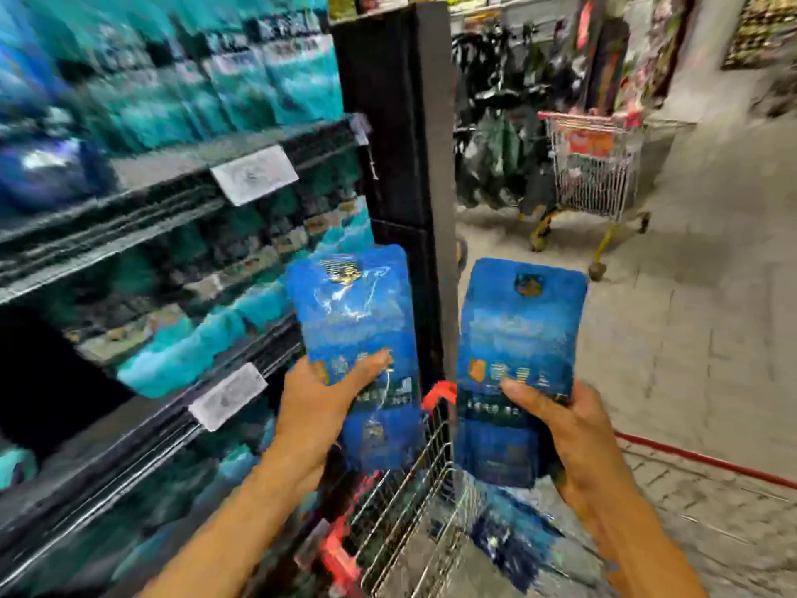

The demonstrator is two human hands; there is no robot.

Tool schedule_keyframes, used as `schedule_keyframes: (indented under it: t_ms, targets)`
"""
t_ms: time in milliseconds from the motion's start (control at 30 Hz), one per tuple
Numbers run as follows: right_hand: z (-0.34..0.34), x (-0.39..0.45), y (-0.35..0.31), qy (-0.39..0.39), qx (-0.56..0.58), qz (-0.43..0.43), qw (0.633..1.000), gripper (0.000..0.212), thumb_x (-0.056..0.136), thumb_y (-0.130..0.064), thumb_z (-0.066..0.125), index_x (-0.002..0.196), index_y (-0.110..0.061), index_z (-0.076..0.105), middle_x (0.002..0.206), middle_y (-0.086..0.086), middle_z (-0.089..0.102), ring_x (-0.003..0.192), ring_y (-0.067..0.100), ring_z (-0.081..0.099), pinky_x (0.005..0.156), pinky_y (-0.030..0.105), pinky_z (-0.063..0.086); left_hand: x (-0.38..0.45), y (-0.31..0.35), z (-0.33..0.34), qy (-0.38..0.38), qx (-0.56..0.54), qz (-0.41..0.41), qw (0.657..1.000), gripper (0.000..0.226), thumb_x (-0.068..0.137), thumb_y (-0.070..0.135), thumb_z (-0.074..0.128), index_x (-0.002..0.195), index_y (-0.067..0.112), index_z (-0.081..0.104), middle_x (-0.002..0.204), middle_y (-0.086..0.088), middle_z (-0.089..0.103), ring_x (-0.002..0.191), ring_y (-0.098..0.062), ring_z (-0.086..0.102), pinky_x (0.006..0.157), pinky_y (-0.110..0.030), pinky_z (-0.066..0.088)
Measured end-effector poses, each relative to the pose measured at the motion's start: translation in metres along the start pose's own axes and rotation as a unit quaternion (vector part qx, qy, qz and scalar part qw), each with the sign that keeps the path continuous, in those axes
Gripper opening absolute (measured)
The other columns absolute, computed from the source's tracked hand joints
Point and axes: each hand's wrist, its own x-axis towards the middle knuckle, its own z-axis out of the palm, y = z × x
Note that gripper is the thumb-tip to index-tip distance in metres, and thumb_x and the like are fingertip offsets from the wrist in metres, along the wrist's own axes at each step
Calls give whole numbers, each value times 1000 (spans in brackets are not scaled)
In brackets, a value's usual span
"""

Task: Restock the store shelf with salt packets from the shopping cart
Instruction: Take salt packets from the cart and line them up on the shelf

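I hold two blue salt packets upright in front of me. My left hand (321, 399) grips the lower half of the left salt packet (358, 312), thumb across its front. My right hand (569, 429) grips the right salt packet (517, 334) the same way. Both packets hang above the wire shopping cart (414, 502), where more blue packets (509, 541) lie at the bottom. The store shelf (172, 261) stands to my left, its rows filled with teal and blue packets. The picture is blurred.
A black shelf end panel (401, 123) rises just behind the left packet. A second wire cart (595, 174) stands further down the aisle on the tiled floor. White price tags (254, 174) hang on the shelf edges. Dark goods hang at the aisle's back.
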Motion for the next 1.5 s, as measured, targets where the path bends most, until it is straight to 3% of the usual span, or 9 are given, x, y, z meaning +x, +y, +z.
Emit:
schedule_keyframes:
  t_ms: [233,433,567,700,933,1133,1267,1367,1500]
  targets:
    - [153,-1,-42,-177,21,-31,984,67,48,-44,94,105,-15,75,105,12,76,93,30,74,74,39,60,-30,93,-121,112,-9,85,990,51,57,39,90,102,18,76,102,-6,76,94,-24,73,87,-44,57]
    - [295,-37,-75,-297,67,-64,950,43,60,-24,86,101,-15,77,105,9,76,94,24,74,73,31,60,-77,175,-226,148,9,199,969,37,66,29,86,101,24,77,104,-2,76,93,-18,73,73,-26,58]
    - [371,-70,-96,-350,109,-73,927,44,59,-22,82,101,-10,75,103,9,77,88,20,75,69,29,59,-111,222,-282,186,45,253,948,33,69,28,84,100,24,77,106,0,76,97,-16,72,77,-25,57]
    - [442,-106,-110,-412,135,-62,899,43,67,-16,79,108,-6,72,102,8,77,86,19,74,71,31,60,-148,263,-336,252,73,295,919,27,65,28,81,91,23,78,98,2,77,87,-11,73,70,-22,57]
    - [543,-168,-112,-494,139,-45,857,27,77,-6,79,103,-5,71,98,10,77,83,19,73,73,33,60,-205,299,-428,379,105,308,867,33,65,19,78,98,17,74,99,5,77,89,-9,72,72,-22,57]
    - [594,-200,-90,-536,112,-104,830,23,76,0,80,94,-12,72,88,-1,78,78,10,73,71,23,57,-227,286,-474,429,132,287,846,33,61,21,82,94,19,76,100,5,77,91,-9,72,73,-19,56]
    - [595,-197,-74,-552,32,-181,813,30,81,-8,79,109,-12,68,97,-12,76,87,0,71,75,13,52,-219,265,-481,407,134,271,862,40,62,24,82,100,18,73,104,2,76,95,-11,72,76,-21,56]
    - [587,-186,-76,-545,-77,-249,797,50,79,-25,83,120,-16,55,112,-11,71,104,6,67,88,26,52,-216,264,-482,402,229,255,849,45,69,29,80,111,20,69,109,6,75,102,-11,70,82,-22,56]
    - [573,-182,-78,-517,-182,-304,779,64,74,-42,83,118,-15,45,117,-2,64,112,26,59,94,49,48,-225,252,-483,407,335,221,821,56,68,29,80,120,17,62,105,20,73,97,3,68,75,-7,49]
